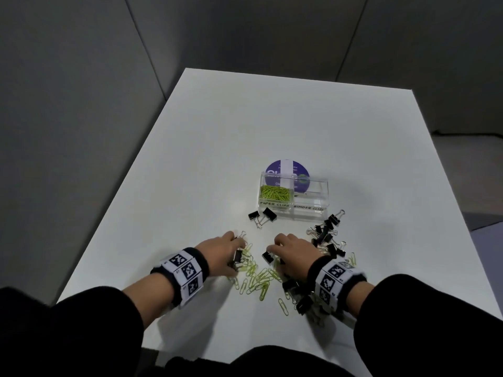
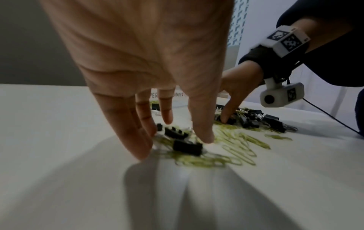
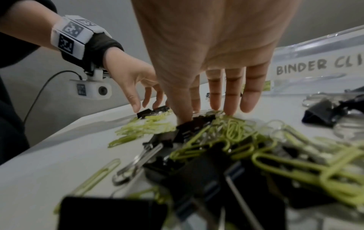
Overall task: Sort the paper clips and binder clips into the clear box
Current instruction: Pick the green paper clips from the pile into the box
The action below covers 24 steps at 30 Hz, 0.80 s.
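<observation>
The clear box [image 1: 324, 186] stands mid-table; its left compartment, labelled PAPER CLIPS, holds green paper clips [image 1: 275, 192], and the right one reads BINDER CLIPS [image 3: 315, 66]. Loose green paper clips [image 1: 258, 278] and black binder clips [image 1: 325, 235] lie mixed near the front edge. My left hand [image 1: 239, 257] hovers with spread, straight fingers [image 2: 138, 137] around two black binder clips [image 2: 187, 147], gripping nothing. My right hand [image 1: 275, 254] reaches down with straight fingers onto the pile [image 3: 226, 140]; its thumb touches a black binder clip [image 3: 189, 124].
A round purple-labelled item [image 1: 273, 170] sits behind the box. Two binder clips [image 1: 262, 216] lie apart, left of the box front. More binder clips [image 1: 302, 303] crowd under my right wrist. The white table [image 1: 190, 159] ends in grey partition walls.
</observation>
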Each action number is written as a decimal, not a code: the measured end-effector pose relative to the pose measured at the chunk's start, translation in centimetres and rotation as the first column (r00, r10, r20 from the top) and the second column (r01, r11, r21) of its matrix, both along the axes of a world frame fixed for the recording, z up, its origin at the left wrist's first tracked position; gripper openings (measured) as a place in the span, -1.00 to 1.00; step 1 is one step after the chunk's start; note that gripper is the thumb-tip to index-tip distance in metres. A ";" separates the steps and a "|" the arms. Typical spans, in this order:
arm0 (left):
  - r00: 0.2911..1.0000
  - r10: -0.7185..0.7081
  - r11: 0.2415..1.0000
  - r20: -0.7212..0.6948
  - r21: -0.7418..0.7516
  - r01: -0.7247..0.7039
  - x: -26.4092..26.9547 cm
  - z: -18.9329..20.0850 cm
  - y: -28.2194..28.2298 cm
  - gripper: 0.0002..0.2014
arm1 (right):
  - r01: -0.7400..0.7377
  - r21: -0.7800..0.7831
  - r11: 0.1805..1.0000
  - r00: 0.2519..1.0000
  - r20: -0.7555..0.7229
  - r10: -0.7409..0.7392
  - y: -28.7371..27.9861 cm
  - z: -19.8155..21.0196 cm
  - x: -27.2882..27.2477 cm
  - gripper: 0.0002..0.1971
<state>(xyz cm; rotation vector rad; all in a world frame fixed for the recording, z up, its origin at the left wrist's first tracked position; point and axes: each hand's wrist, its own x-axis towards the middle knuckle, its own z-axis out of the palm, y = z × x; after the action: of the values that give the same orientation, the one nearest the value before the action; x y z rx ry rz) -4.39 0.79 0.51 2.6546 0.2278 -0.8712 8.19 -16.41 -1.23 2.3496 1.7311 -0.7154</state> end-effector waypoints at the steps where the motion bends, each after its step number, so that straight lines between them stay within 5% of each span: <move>1: 0.999 0.037 0.999 0.011 -0.029 -0.036 -0.4 -0.4 -0.2 -0.36 | 0.014 0.014 1.000 1.000 -0.001 -0.014 -0.1 -0.2 -0.1 -0.54; 7: 0.983 0.166 0.976 0.084 -0.155 -0.151 -1.0 -1.8 -2.0 -0.45 | 0.078 0.059 0.995 0.997 0.010 -0.079 -1.1 -0.6 -0.3 -0.61; 18: 0.991 0.113 0.984 0.067 -0.143 -0.102 1.6 -1.6 -3.5 -0.55 | 0.133 0.054 0.990 0.991 -0.017 -0.132 -2.7 0.2 0.4 -0.79; 24: 0.991 0.101 0.990 0.092 -0.109 -0.091 2.4 -1.7 -3.5 -0.67 | 0.424 0.215 0.880 0.905 -0.117 -0.408 -2.8 1.7 3.1 -0.81</move>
<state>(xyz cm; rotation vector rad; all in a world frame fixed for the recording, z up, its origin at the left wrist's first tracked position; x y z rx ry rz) -1.94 -2.69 -1.17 2.5576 0.2758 -0.7020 11.24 -19.17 0.47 2.9466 1.4067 -0.6812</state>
